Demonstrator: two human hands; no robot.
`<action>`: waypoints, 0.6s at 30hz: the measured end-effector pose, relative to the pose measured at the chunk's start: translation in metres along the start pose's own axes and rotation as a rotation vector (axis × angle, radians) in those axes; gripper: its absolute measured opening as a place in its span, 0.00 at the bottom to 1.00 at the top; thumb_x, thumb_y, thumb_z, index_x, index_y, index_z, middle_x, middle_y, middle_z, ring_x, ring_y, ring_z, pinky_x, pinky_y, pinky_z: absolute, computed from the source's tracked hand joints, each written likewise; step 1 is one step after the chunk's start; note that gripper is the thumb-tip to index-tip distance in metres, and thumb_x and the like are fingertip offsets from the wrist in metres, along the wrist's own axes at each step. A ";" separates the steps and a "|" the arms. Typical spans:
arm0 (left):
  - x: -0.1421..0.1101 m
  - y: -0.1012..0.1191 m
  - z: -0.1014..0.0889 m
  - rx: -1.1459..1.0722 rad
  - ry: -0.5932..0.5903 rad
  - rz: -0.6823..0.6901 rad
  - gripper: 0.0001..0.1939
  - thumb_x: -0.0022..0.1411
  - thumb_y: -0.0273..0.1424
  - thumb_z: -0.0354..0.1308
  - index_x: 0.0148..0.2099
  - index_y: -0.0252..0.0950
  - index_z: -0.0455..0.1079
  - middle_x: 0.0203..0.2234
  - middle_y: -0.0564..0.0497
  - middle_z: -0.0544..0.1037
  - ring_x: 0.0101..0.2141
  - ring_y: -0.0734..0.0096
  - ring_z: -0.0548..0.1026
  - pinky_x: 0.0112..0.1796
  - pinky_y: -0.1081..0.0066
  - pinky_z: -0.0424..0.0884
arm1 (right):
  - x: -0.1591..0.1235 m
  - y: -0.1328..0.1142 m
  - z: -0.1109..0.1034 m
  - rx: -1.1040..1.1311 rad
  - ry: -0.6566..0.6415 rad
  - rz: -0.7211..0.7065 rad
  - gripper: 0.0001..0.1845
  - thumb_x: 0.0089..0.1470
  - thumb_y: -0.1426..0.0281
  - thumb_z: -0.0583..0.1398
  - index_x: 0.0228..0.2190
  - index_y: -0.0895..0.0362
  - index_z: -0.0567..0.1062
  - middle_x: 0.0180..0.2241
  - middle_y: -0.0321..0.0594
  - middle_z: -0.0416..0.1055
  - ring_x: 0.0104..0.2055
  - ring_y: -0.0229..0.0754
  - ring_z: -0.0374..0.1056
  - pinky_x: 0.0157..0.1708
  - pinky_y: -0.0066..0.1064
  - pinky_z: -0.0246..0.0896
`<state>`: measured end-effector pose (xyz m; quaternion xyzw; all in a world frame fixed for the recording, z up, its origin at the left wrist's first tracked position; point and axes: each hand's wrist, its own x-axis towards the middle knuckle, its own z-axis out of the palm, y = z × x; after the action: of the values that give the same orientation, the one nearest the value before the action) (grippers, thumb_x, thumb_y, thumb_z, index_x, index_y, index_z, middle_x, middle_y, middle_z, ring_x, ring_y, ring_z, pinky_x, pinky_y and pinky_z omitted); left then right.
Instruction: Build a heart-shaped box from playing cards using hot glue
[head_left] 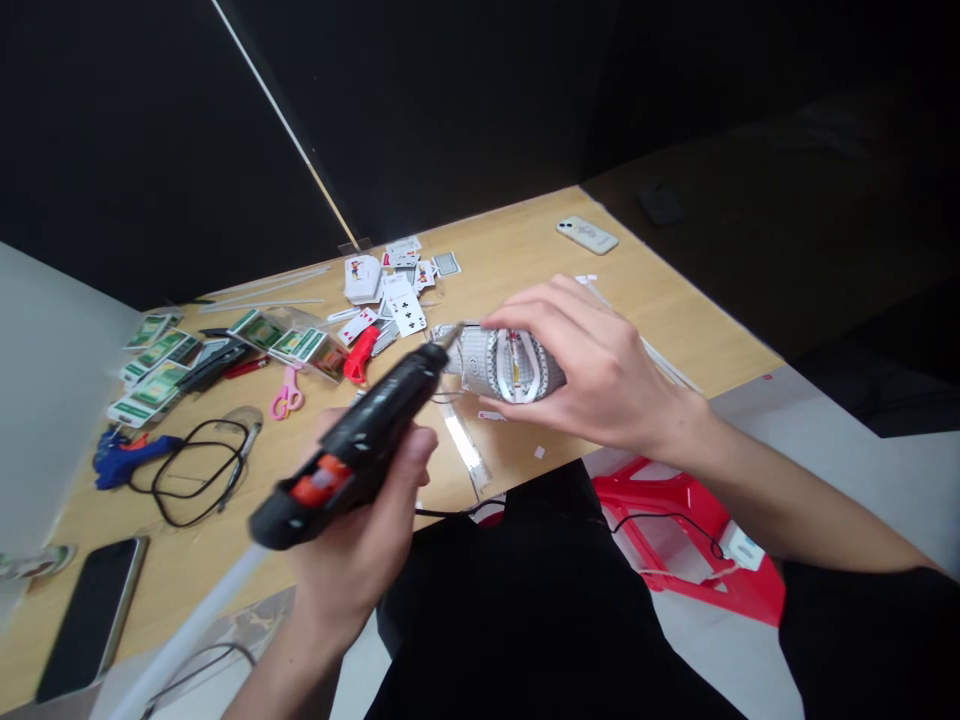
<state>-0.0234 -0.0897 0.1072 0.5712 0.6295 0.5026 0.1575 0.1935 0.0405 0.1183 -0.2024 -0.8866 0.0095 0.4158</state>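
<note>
My left hand [367,540] is wrapped round a black hot glue gun [367,430], a long white glue stick [195,620] trailing from its rear. The gun's nozzle points up and right, close to the left end of a rounded model built from playing cards [480,360]; whether they touch I cannot tell. That model has grey patterned card backs and a white-edged opening, and my right hand [600,365] grips it from the right with curled fingers. A clear ruler [465,445] lies on the table below it.
Loose playing cards [405,290], pink scissors [286,395], a red-handled tool [361,353], green card boxes [154,385] and a blue glue gun [131,458] with a black cable lie leftward. One phone [94,615] is at left, another [587,235] at back. A red stool [697,540] stands below the table.
</note>
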 end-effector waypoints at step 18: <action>0.014 0.002 0.061 -0.267 0.348 0.031 0.32 0.56 0.31 0.79 0.48 0.44 0.57 0.30 0.62 0.67 0.29 0.74 0.69 0.34 0.69 0.69 | -0.018 -0.031 0.035 -0.146 0.197 -0.008 0.28 0.66 0.67 0.68 0.62 0.63 0.70 0.48 0.54 0.81 0.48 0.55 0.78 0.48 0.49 0.77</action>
<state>0.0205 -0.0503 0.0869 0.4597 0.5663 0.6747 0.1129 0.1670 0.0104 0.0879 -0.2287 -0.8407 -0.0767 0.4849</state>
